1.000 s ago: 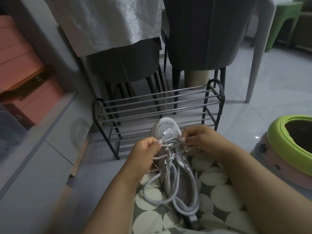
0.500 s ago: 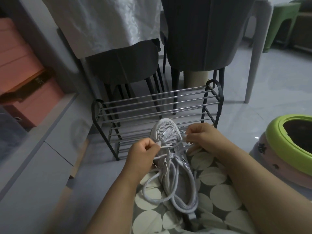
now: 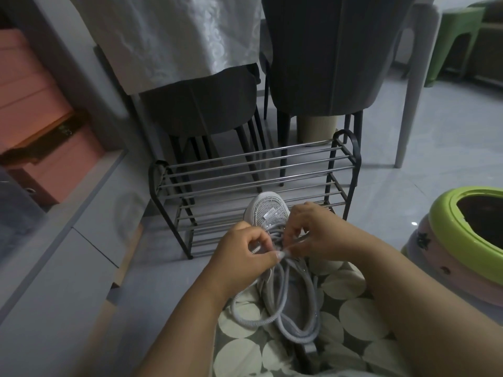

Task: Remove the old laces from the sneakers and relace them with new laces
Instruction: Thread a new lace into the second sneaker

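Sneaker (image 3: 268,213) on the lap, toe towards the shoe rack (image 3: 253,170), both hands at the lace (image 3: 283,317).
Left hand (image 3: 245,257) and right hand (image 3: 313,235) each pinch lace with curled fingers near the eyelets; feed one end at a time, keeping the slack loops untangled. A green-rimmed pot (image 3: 468,229) sits to the right.

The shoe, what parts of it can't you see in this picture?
Head view only:
- sneaker: the eyelets are hidden behind the left hand and right hand.
- Its heel is covered by looped grey laces.
- Lace tips: too small and blurred between the fingers.
- Second sneaker: none in view.
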